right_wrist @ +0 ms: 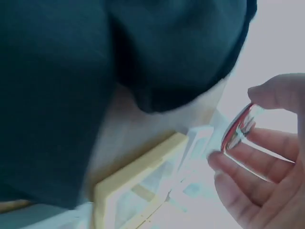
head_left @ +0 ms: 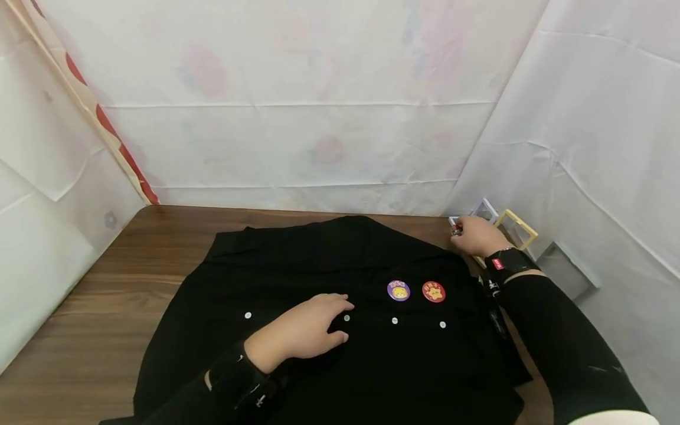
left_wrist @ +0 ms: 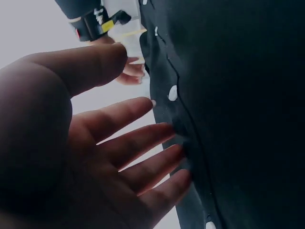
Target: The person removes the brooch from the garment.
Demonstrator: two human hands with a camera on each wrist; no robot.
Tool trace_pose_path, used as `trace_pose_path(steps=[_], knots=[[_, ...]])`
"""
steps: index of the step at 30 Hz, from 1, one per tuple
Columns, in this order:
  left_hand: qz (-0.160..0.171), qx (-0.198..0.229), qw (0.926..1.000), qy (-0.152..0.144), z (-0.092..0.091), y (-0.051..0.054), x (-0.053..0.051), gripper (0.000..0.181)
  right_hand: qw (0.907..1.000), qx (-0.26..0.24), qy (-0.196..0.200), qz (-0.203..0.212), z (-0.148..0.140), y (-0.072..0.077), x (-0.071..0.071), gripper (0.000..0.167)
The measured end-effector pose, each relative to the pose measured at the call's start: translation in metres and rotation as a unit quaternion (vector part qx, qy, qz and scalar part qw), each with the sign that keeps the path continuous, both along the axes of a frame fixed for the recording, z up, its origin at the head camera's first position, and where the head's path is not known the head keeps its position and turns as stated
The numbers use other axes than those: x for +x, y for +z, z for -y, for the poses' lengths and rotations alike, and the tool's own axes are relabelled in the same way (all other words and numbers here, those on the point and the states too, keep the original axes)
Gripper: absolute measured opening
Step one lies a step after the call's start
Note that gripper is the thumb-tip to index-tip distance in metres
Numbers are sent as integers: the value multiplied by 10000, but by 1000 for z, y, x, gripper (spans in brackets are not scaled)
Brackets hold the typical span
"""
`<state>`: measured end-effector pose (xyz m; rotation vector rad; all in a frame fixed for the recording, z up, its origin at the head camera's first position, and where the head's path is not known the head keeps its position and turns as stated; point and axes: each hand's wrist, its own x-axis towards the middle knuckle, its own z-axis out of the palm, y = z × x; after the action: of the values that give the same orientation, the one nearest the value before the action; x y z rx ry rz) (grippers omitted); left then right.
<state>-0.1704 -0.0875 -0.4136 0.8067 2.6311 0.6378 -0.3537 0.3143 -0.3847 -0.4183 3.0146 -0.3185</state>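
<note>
A black shirt with white buttons lies spread over the wooden table. On it sit a purple round badge and a red round badge, side by side above the button row. My left hand is over the shirt near a white button, fingers loosely extended and holding nothing. At the table's back right, my right hand pinches a pin badge between thumb and fingers. The badge has a red edge and a shiny metal back; its front is turned away in the right wrist view.
Beside my right hand stand a yellow-framed box and a white-framed box, both partly covered by the hand. A grey panel leans by the right wall. White cloth encloses the table at the back and sides.
</note>
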Motion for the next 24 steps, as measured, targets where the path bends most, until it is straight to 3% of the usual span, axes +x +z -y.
trace_pose_path(steps=[3, 6, 11, 24], knots=[[-67, -282, 9996, -64, -2, -1, 3, 49, 9998, 8, -211, -7, -8, 3, -10, 26], [-262, -496, 9983, -127, -3, -1, 5, 46, 9991, -91, -405, -70, -13, 3, -20, 20], [-459, -674, 9965, -174, -5, -1, 7, 45, 9977, -43, -673, -106, -17, -7, -32, 21], [-357, -835, 9958, -147, -14, 4, 18, 45, 9935, 380, -1040, 247, -22, -16, -43, 39]])
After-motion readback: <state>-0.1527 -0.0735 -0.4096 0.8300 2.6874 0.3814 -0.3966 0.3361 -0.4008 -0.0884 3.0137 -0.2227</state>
